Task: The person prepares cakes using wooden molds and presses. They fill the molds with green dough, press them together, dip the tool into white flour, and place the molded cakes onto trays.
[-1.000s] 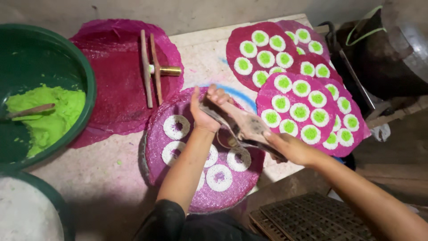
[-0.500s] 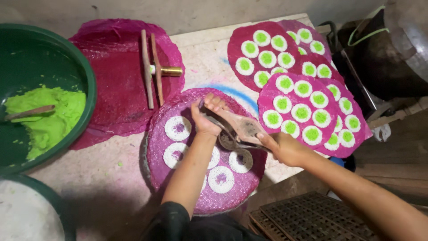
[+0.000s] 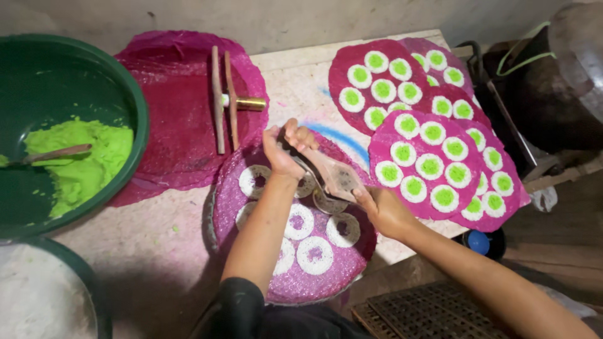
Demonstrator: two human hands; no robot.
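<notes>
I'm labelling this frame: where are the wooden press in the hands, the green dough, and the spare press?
wooden press (image 3: 336, 177), head view, flat paddle.
green dough (image 3: 88, 166), head view, mound's middle.
spare press (image 3: 225, 100), head view, wooden bars.

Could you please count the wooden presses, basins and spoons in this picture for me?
Wooden presses: 2
Basins: 2
Spoons: 1
Total: 5
</notes>
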